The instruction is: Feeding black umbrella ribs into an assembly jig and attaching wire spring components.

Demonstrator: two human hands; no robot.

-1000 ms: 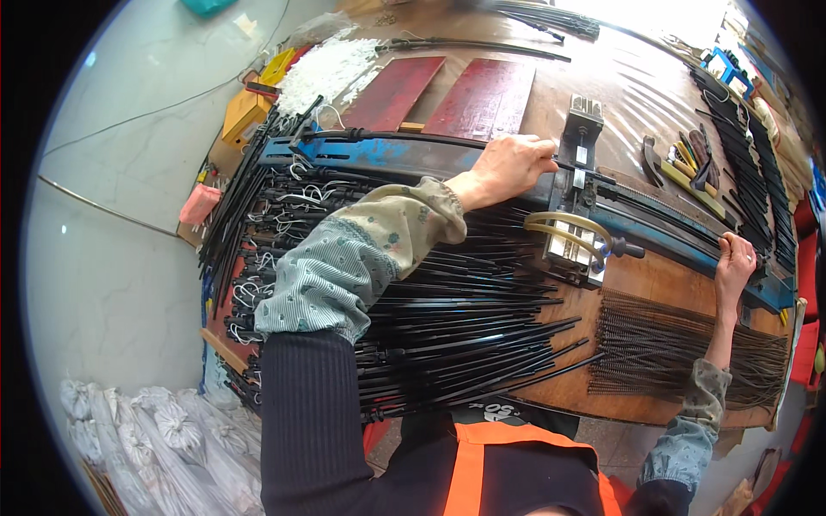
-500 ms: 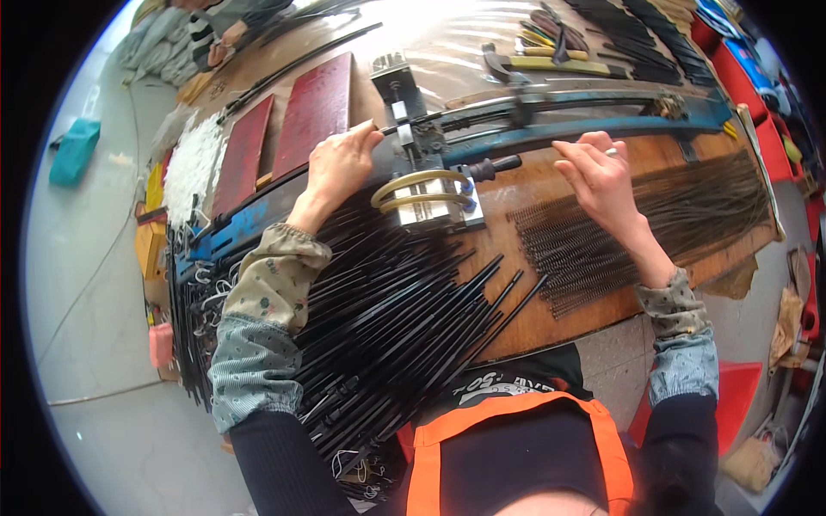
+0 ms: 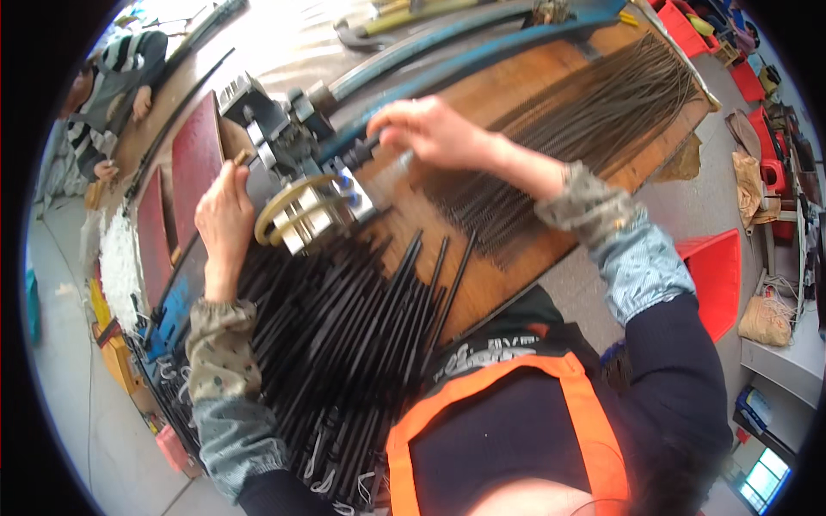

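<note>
My left hand (image 3: 224, 215) is closed, thumb and fingers pinching a small brass-coloured piece (image 3: 243, 157) whose full shape is hidden. It is just left of a metal clamping device (image 3: 292, 129) with a loop of yellowish tube (image 3: 280, 206) in front. My right hand (image 3: 434, 133) reaches in from the right with bent fingers, slightly apart and a little blurred. Its fingertips are close to the device's black handle (image 3: 357, 155); nothing shows in them. Below the device, many thin black rods (image 3: 344, 318) fan out toward my body.
A bundle of long coiled springs (image 3: 551, 146) covers the wooden bench's right part. Blue rails (image 3: 465, 64) run behind it, near a hammer (image 3: 379, 26). Dark red boards (image 3: 196, 146) and a white heap (image 3: 120, 258) are at left. Another person (image 3: 120, 86) sits far left.
The view has swung, so the bench sits further left and is tilted. My right hand has moved from above the springs to beside the black handle. My left hand has drawn slightly away from the clamp.
</note>
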